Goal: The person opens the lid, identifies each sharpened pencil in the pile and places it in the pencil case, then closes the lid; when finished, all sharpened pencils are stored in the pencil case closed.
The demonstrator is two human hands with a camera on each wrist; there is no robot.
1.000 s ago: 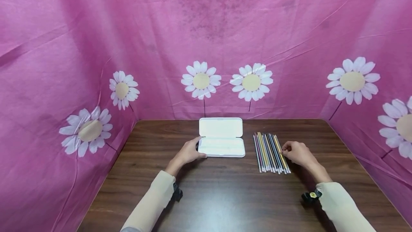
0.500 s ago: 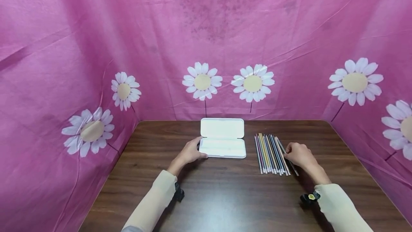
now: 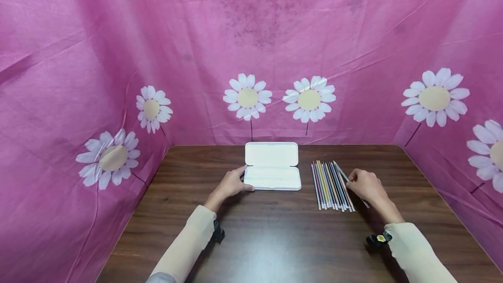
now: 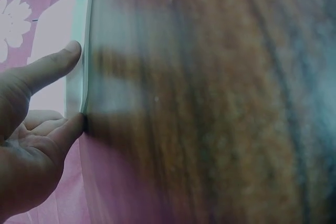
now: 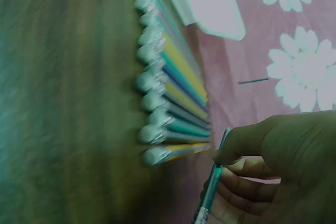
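Note:
An open white pencil case (image 3: 272,167) lies at the back middle of the dark wooden table (image 3: 275,239). My left hand (image 3: 232,183) touches the case's left end (image 4: 79,77) with thumb and fingertips. To the right of the case, several coloured pencils (image 3: 330,180) lie side by side, seen close in the right wrist view (image 5: 168,93). My right hand (image 3: 363,184) pinches one teal pencil (image 5: 212,187) at the right edge of that row, lifted off the others.
Pink cloth with white daisies (image 3: 247,97) walls in the table at the back and both sides. Small black cameras sit on both wrists (image 3: 375,240). The table's front half is bare wood.
My right hand has picked one pencil out of the row's right side and lifted it slightly. The left hand has stayed on the case.

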